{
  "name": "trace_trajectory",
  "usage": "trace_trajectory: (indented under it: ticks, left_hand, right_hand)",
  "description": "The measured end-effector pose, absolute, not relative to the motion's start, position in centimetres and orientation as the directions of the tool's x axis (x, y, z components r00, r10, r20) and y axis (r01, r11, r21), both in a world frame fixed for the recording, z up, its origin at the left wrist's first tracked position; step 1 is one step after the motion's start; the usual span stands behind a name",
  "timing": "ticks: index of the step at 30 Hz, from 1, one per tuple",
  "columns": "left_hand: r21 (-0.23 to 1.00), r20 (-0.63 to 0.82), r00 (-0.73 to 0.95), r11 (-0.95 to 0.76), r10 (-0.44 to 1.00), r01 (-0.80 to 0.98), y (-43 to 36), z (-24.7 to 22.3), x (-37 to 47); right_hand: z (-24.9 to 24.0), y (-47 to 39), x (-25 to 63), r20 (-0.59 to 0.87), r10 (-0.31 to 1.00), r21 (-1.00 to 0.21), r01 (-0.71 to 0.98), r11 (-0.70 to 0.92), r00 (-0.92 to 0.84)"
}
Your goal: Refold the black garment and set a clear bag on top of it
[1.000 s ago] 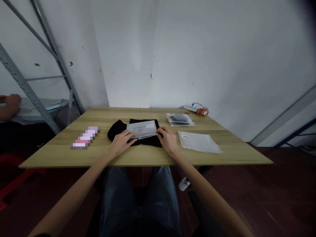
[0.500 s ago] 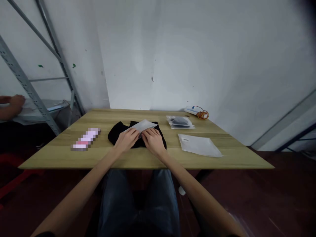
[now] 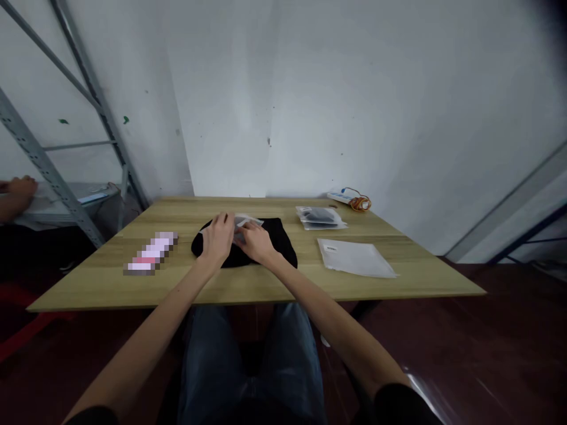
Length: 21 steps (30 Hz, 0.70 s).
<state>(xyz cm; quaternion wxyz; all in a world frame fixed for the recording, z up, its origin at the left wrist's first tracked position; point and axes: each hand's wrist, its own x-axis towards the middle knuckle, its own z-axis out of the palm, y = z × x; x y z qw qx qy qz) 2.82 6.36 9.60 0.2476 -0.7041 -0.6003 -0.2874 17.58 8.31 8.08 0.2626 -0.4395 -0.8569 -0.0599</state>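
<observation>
A piece of folded black cloth (image 3: 281, 241) lies on the table in front of me. On top of it is a frosted plastic bag (image 3: 248, 218), partly covered by my fingers. My left hand (image 3: 217, 239) is raised at the bag's left side, its fingers bent around the edge. From the right, my right hand (image 3: 256, 241) pinches the bag near its middle, with the fingertips close to the left hand. What lies under the fingers, between the bag and the cloth, is hidden.
Another frosted bag (image 3: 357, 258) with a small label lies flat at the right. Behind it are stacked bags (image 3: 321, 217) with dark contents. A power strip with a coiled orange cord (image 3: 359, 203) sits at the back. A blurred-out phone-shaped item (image 3: 153, 252) lies left; another person's hand (image 3: 22, 188) is beyond the metal rack.
The bag has shifted left and lower over the cloth. My left hand has turned more upright, and my right hand has moved left with it. The view has tilted slightly.
</observation>
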Motion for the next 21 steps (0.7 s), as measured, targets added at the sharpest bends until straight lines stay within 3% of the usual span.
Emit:
trace_trajectory:
  ticks: [2,4,7,10,12,21]
  left_hand:
    - [-0.038,0.659,0.142,-0.156,0.739,0.987,6.2,10.2,2.4]
    - [-0.056,0.632,0.171,-0.175,0.756,0.983,5.9,10.5,1.8]
    - [-0.056,0.618,0.178,-0.183,0.766,0.981,5.6,10.6,0.8]
    - [-0.071,0.601,0.199,-0.197,0.774,0.978,5.6,10.6,0.2]
    - [-0.072,0.588,0.201,-0.197,0.783,0.978,5.8,10.7,0.0]
    - [-0.085,0.55,0.188,-0.169,0.814,0.982,6.8,9.4,0.0]
  right_hand:
    - [8.5,8.4,18.5,0.604,0.727,-0.25,0.79,0.561,-0.325]
    - [8.6,8.5,20.2,0.63,0.773,-0.405,0.818,0.409,-0.075]
    - [8.4,9.4,23.3,0.403,0.902,-0.528,0.845,0.088,0.158]
    - [8.1,10.6,25.6,0.104,0.992,-0.491,0.871,-0.013,0.073]
    - [8.0,11.4,26.0,-0.007,1.0,-0.474,0.88,-0.006,0.003]
    - [8.0,13.5,25.8,-0.16,0.986,-0.577,0.815,-0.053,-0.049]
